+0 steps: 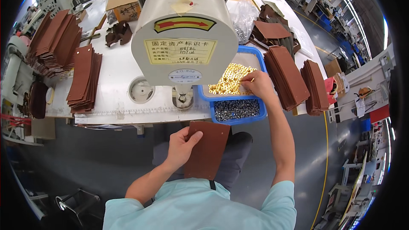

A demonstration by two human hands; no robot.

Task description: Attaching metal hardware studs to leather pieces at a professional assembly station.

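Note:
A flat brown leather panel (208, 149) with small holes or studs near its corners is held over my lap by my left hand (181, 145), thumb on top. My right hand (257, 84) reaches into a blue tray (255, 51) of loose gold-coloured eyelets (232, 79), its fingertips pinched together among them; whether an eyelet is between them is too small to see. In front of that tray sits a second blue tray (238, 122) filled with dark metal pieces (236, 110). The pale head of a press machine (181, 30) stands over the table just ahead of the panel.
Stacks of brown panels lie at the left (85, 76) and right (287, 76) of the white table (113, 72). Behind are a cardboard box (123, 4), a clear plastic bag (243, 19) and dark leather scraps (272, 21). A round metal dish (141, 90) is set into the tabletop.

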